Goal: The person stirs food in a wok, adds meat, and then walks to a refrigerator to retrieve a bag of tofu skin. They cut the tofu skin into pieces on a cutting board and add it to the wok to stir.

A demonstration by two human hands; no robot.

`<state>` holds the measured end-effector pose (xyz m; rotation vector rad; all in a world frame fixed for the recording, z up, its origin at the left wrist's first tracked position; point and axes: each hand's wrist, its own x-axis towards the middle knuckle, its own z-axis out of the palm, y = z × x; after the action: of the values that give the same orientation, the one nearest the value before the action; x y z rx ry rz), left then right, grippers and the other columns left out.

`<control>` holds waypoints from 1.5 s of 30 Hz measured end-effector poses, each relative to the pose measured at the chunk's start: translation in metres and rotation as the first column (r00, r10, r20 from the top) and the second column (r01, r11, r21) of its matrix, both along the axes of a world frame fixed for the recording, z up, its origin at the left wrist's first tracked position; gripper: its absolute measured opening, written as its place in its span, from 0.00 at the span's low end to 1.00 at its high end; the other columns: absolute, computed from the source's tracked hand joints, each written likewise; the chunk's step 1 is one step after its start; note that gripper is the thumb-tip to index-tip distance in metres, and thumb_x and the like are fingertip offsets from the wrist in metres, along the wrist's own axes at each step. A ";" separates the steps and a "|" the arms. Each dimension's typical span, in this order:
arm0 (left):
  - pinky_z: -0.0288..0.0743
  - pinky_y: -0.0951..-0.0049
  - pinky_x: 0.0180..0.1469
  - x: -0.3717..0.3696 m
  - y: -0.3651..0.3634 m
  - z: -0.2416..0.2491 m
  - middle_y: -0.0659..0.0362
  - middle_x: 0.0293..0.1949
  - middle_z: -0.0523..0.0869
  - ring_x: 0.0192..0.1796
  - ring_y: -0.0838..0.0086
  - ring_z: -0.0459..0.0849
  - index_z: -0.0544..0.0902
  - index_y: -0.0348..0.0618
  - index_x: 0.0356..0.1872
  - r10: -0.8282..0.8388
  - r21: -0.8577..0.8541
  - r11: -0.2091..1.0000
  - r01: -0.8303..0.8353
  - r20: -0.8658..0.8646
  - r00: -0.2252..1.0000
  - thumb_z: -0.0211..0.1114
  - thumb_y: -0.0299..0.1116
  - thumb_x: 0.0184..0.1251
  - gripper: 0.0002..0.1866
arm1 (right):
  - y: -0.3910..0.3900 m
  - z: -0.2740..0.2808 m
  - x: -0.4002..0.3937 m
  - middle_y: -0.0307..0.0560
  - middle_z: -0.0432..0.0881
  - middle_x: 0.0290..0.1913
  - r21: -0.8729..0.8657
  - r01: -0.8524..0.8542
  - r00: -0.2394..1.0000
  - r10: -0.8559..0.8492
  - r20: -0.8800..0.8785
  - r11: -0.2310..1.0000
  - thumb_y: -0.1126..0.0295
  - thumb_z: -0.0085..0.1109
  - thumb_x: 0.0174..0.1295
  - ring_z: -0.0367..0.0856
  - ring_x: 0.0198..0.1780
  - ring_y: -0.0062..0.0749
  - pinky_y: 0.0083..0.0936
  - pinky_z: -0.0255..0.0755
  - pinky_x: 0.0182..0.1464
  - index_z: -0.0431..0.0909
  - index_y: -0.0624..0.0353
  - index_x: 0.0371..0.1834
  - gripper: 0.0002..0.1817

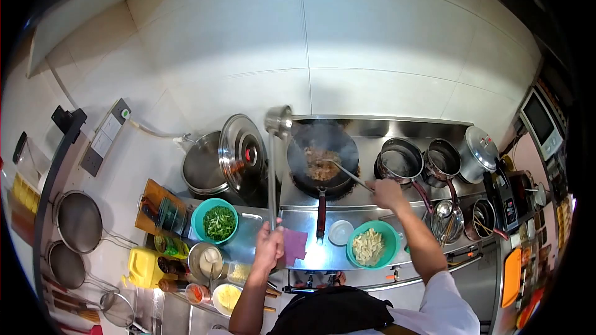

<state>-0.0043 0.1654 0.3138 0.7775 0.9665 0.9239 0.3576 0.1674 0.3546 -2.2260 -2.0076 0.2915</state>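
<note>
My left hand (269,245) is closed round the long handle of a metal ladle (279,120), whose bowl is up beside the left edge of a black wok (298,178). Browned food (321,164) lies in the steaming wok. In my right hand (387,194) is the handle of a metal spatula (354,177), with its far end in the food. A purple cloth (295,245) is near my left hand. Below my right hand stands a green bowl (395,242) of pale cut pieces (368,247).
Left of the wok are a large pot (197,162), a leaning lid (231,149) and a green bowl (197,220) of chopped greens. Two saucepans (401,160) (442,160) and a lidded pot (479,155) stand right. A yellow jug (144,268) and small bowls sit lower left.
</note>
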 end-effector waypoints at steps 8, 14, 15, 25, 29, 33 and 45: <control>0.52 0.84 0.09 -0.042 0.013 0.023 0.67 0.16 0.63 0.11 0.85 0.60 0.70 0.46 0.55 0.327 0.137 0.928 -0.347 0.153 0.933 0.53 0.29 0.71 0.13 | 0.010 0.012 -0.027 0.57 0.85 0.33 -0.228 -0.168 0.933 0.229 0.277 0.959 0.71 0.55 0.53 0.85 0.39 0.50 0.42 0.79 0.39 0.84 0.59 0.33 0.09; 0.53 0.82 0.09 -0.057 0.045 -0.035 0.66 0.18 0.66 0.11 0.82 0.62 0.68 0.44 0.51 0.530 0.150 0.839 -0.524 -0.002 0.848 0.54 0.29 0.70 0.12 | 0.054 -0.058 -0.072 0.56 0.86 0.33 -0.019 -0.054 0.994 0.055 0.092 0.998 0.71 0.51 0.59 0.86 0.36 0.49 0.42 0.80 0.38 0.82 0.63 0.33 0.10; 0.53 0.81 0.09 -0.059 0.049 -0.049 0.65 0.18 0.66 0.11 0.82 0.63 0.68 0.43 0.50 0.543 0.148 0.835 -0.530 -0.063 0.837 0.54 0.29 0.69 0.11 | 0.062 -0.069 -0.076 0.56 0.86 0.33 -0.017 -0.052 0.994 0.053 0.091 0.999 0.71 0.51 0.59 0.86 0.36 0.49 0.42 0.80 0.38 0.82 0.63 0.33 0.10; 0.57 0.77 0.09 -0.049 0.076 -0.147 0.61 0.19 0.71 0.10 0.79 0.67 0.69 0.40 0.46 0.495 0.135 0.867 -0.480 -0.352 0.795 0.56 0.30 0.68 0.10 | 0.072 -0.062 -0.045 0.58 0.85 0.36 -0.072 -0.111 0.982 0.121 0.145 0.991 0.69 0.54 0.58 0.86 0.39 0.50 0.43 0.80 0.42 0.82 0.63 0.38 0.11; 0.70 0.66 0.18 -0.048 0.073 -0.158 0.52 0.27 0.79 0.17 0.66 0.77 0.70 0.34 0.49 0.388 0.148 0.916 -0.372 -0.554 0.737 0.56 0.32 0.69 0.14 | 0.049 0.008 -0.025 0.54 0.86 0.39 -0.318 -0.175 0.925 0.266 0.272 0.932 0.69 0.56 0.57 0.86 0.42 0.47 0.40 0.79 0.44 0.85 0.56 0.37 0.10; 0.76 0.54 0.39 -0.042 0.065 -0.187 0.41 0.40 0.82 0.35 0.48 0.83 0.69 0.31 0.54 0.591 0.548 0.804 -0.231 -0.694 0.410 0.57 0.36 0.70 0.19 | 0.030 0.029 -0.023 0.52 0.86 0.38 -0.333 -0.165 0.892 0.284 0.352 0.929 0.68 0.54 0.59 0.86 0.41 0.45 0.39 0.79 0.42 0.85 0.56 0.38 0.11; 0.70 0.51 0.56 -0.051 0.022 -0.208 0.38 0.53 0.77 0.54 0.44 0.77 0.60 0.40 0.66 0.231 0.191 0.967 -0.171 -0.939 0.254 0.60 0.30 0.61 0.32 | 0.083 -0.076 -0.041 0.60 0.84 0.35 -0.015 -0.126 0.977 0.127 0.172 0.992 0.70 0.46 0.63 0.86 0.37 0.50 0.43 0.79 0.37 0.74 0.66 0.48 0.15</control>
<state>-0.0550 0.1872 0.1054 1.3373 2.2042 0.6070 0.3170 0.2503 0.2788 -2.1986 -2.2426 0.1187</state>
